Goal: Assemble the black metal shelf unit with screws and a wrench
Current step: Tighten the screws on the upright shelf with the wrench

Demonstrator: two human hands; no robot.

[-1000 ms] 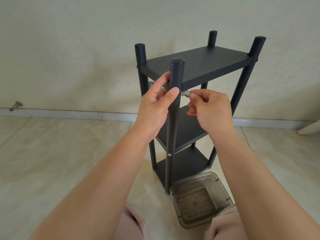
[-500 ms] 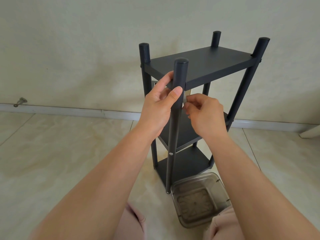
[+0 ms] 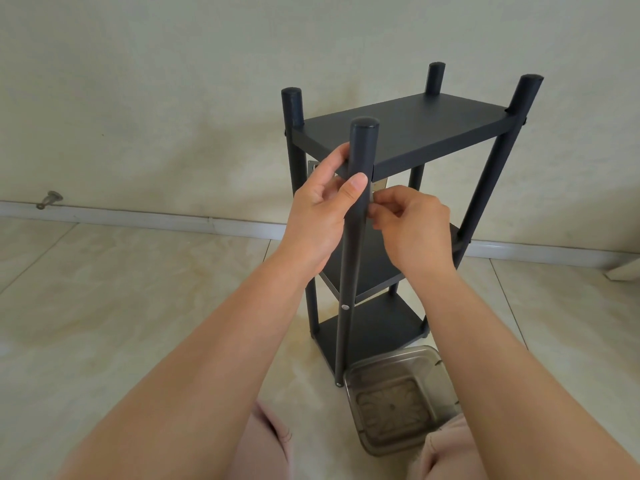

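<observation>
A pale wall (image 3: pixel 173 81) fills the upper half of the view, and a beige tiled floor (image 3: pixel 104 306) runs below it, with a white skirting (image 3: pixel 138 216) along the join. A small metal doorstop (image 3: pixel 50 199) juts from the wall just above the skirting on the left.

The black shelf (image 3: pixel 408 129) stands upright on the floor near the wall, with three boards one above another between four round posts. The near post (image 3: pixel 358 188) rises above the top board, and a pale screw head (image 3: pixel 345 307) shows on it level with the middle board.

Two bare forearms reach in from below. The left hand (image 3: pixel 318 220) grasps the near post just under the top board, thumb across the front and fingers round the far side. The right hand (image 3: pixel 412 226) sits just right of the same post, its fingertips pinched together against it on a small pale thing; it is too small and too hidden to name. Whether it is a screw cannot be told.

A clear plastic tub (image 3: pixel 398 400) lies on the floor, touching or nearly touching the foot of the near post. Pink trouser knees (image 3: pixel 266 441) show at the bottom edge on either side of it.
</observation>
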